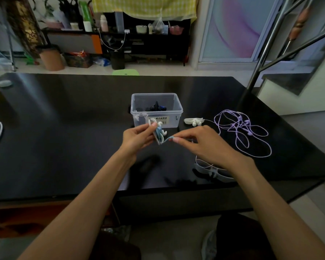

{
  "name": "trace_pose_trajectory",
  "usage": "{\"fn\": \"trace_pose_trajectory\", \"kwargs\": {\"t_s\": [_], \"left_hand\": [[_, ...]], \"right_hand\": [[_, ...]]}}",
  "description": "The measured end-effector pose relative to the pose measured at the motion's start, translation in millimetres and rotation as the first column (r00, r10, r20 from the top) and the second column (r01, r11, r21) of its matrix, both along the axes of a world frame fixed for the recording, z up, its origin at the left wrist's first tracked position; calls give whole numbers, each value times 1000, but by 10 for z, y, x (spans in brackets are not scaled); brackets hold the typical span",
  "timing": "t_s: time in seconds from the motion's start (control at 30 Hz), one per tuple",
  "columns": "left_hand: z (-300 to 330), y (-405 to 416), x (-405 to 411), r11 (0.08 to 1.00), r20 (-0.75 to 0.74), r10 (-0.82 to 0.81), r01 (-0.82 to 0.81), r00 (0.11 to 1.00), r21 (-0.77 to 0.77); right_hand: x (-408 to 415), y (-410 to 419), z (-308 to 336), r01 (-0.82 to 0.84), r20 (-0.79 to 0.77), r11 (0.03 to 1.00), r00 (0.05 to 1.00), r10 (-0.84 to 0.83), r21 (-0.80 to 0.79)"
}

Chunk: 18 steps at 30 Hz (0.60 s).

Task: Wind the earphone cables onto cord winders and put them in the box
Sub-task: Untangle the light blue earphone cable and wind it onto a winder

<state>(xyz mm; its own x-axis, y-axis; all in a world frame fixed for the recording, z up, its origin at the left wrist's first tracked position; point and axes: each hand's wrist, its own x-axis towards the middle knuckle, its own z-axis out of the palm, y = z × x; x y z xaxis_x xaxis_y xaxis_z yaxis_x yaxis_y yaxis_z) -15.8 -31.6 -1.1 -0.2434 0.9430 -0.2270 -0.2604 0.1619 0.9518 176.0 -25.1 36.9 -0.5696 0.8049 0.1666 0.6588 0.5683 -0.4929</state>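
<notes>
On a glossy black table (pixel 64 128) before cluttered shelves, a clear box (pixel 156 109) holds what may be a dark wound set, while the left hand (pixel 137 136) grips a white winder (pixel 159 128) and the right hand (pixel 201 141) pinches its blue cable (pixel 166 139) taut, purple earphones (pixel 242 128) loose nearby.

Both forearms are bare from the near edge of the view up to the wrists, with no sleeves showing. The left hand (pixel 137 136) and right hand (pixel 201 141) wear no gloves, rings, watch or bracelets. The fingernails are short and unpainted, pale at the tips. Dark clothing covers the lap below the table edge.
</notes>
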Motion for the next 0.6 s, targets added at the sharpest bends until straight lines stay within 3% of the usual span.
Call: {"fn": "trace_pose_trajectory", "kwargs": {"t_s": [0.07, 0.17, 0.27, 0.37, 0.47, 0.6], "left_hand": [[-23, 15, 7, 998, 9, -65, 66, 998, -23], [-25, 65, -15, 997, 201, -13, 29, 980, -76], [33, 86, -35, 990, 491, 76, -7, 868, -141], [60, 85, -73, 988, 611, 90, 8, 787, -156], [52, 82, -70, 989, 585, 73, 17, 808, -147], [-12, 77, -7, 998, 261, -21, 35, 965, -49]], "right_hand": [[20, 17, 23, 42, -55, 996, 998, -38, 73], [73, 17, 67, 101, -154, 990, 984, -86, 96], [107, 6, 87, 104, -168, 991, 982, -90, 78], [119, -2, 99, 97, -130, 994, 987, -91, 46], [123, -34, 127, 91, -116, 995, 989, -87, 35], [96, -75, 142, 62, -77, 993, 996, -54, 100]]}}
